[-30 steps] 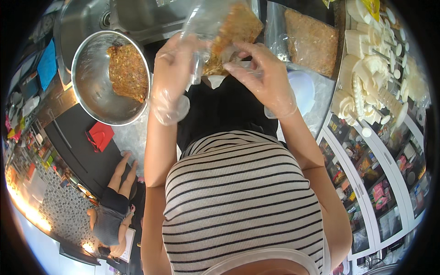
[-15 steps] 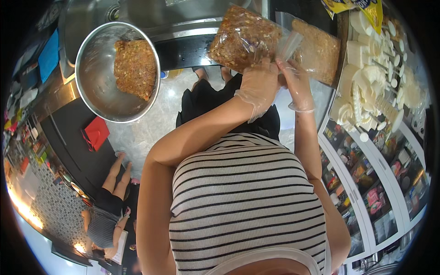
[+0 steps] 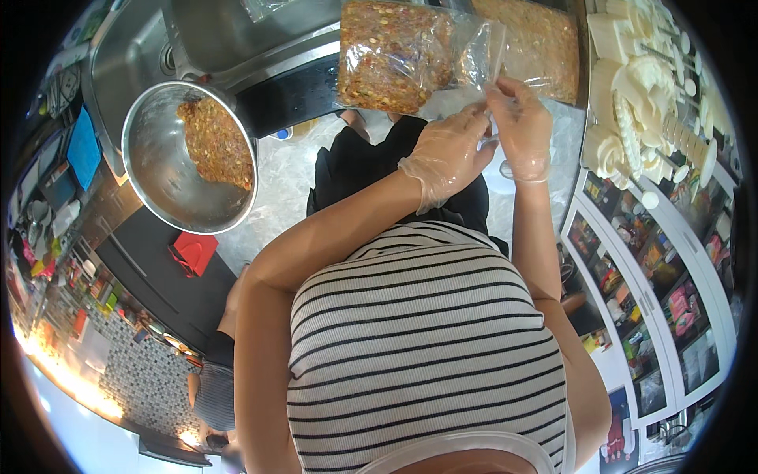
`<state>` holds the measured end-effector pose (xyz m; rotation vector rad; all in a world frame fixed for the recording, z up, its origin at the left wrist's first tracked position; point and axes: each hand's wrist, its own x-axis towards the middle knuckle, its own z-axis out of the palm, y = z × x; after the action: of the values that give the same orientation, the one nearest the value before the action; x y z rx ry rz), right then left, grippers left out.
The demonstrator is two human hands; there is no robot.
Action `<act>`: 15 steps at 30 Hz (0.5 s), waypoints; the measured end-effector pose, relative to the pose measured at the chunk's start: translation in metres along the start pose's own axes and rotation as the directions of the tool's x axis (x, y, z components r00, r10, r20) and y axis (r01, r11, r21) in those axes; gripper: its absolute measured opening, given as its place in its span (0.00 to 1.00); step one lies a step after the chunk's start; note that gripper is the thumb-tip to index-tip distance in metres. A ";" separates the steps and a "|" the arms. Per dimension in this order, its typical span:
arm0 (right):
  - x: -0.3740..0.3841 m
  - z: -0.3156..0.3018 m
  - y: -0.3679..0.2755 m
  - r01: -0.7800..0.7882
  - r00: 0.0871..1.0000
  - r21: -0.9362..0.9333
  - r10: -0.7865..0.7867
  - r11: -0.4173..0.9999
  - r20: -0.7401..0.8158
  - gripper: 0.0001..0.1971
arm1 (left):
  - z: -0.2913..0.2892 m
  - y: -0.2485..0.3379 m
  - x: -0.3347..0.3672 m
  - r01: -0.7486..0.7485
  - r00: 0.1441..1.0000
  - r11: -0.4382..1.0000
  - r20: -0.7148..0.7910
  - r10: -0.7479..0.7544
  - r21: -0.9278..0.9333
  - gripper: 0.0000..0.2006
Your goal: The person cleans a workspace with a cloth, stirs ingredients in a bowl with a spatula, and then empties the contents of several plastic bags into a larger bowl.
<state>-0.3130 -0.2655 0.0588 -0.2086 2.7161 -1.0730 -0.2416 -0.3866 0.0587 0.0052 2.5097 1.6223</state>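
Note:
A flat brown slab studded with nuts and coloured bits lies in a clear zip bag [image 3: 395, 59], its zip edge toward the right. Both my hands wear thin clear gloves. My right hand [image 3: 523, 130] pinches the near end of the zip edge. Just left of it, my left hand [image 3: 448, 154] is bent with its fingertips against the right fingers; what they hold is hidden. A second bagged slab [image 3: 537, 51], paler, lies to the right. Another unwrapped slab [image 3: 217, 142] leans inside a steel bowl [image 3: 154, 178] at the left.
A steel sink [image 3: 130, 63] is behind the bowl. White moulds with round-ended sticks [image 3: 632, 118] crowd the far right, above glass-fronted cabinets [image 3: 632, 292]. A red bag [image 3: 195, 251] stands on a dark surface at left. Another person [image 3: 215, 395] is at the lower left.
The bagged slab sits higher and further left in view, and its zip edge has turned more upright. My left hand has slipped off the bag's edge to below it. The view has shifted.

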 end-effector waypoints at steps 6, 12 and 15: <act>-0.002 -0.007 0.020 -0.400 0.916 0.531 0.304 0.747 0.263 0.14 | 0.009 -0.011 0.006 0.126 0.983 0.980 -0.117 -0.145 -0.154 0.20; -0.007 -0.004 0.041 -0.364 0.930 0.654 0.218 0.663 0.297 0.14 | 0.019 -0.016 0.011 0.053 0.985 0.998 -0.163 -0.056 -0.024 0.24; -0.008 0.000 0.055 -0.396 0.917 0.703 0.216 0.591 0.336 0.13 | 0.016 -0.006 0.012 0.082 0.971 0.988 -0.214 -0.109 -0.133 0.19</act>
<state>-0.3082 -0.2238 0.0221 0.2725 1.7768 -1.8229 -0.2513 -0.3733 0.0448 -0.3235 2.5139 1.8254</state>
